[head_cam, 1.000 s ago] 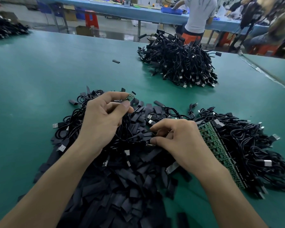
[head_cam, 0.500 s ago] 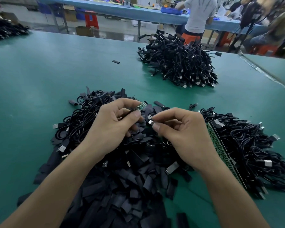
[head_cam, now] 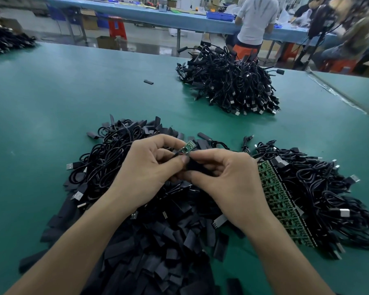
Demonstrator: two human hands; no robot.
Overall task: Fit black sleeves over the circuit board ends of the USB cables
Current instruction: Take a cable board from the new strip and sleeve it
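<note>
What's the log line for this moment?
left hand: holds board | right hand: pinches sleeve | board: bare, beside sleeve | fit: not yet done

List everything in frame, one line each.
table: one, green, under everything
loose sleeves: uncounted heap, black, nearest the camera
bare cables: heap, black, left of the hands
board row: one, green, right of the hands
far cable heap: one, black, far centre-right
stray sleeve: one, black, alone on the table
stool: one, red, background
held board: one, green, above the fingertips
held sleeve: one, black, just below the board
left hand: pinches held board's wire end
right hand: pinches held sleeve
</note>
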